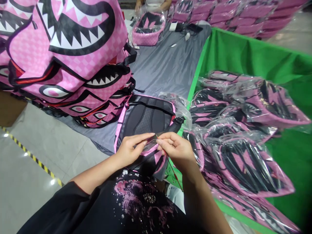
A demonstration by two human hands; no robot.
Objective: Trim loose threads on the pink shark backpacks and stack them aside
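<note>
A pink and black backpack point(143, 117) lies with its padded back panel up on the grey cloth, close to my body. Over its near end my two hands almost meet at the fingertips. My left hand point(131, 148) is closed, its thumb and forefinger pinching the end of a black strap point(168, 127) that runs to a buckle point(179, 120). Thumb against fingers, my right hand point(176, 149) is closed on a thin red cord point(175, 174) that hangs down below it. Small details between the fingertips are too fine to make out.
Pink shark-face backpacks point(80, 68) are stacked high at left. Plastic-wrapped backpacks point(246, 162) fill a green-lined bin point(243, 48) at right. Across the grey cloth point(165, 71), another person's hands point(165, 5) are near a wrapped backpack point(147, 35). Yellow-black tape point(31, 156) marks the floor.
</note>
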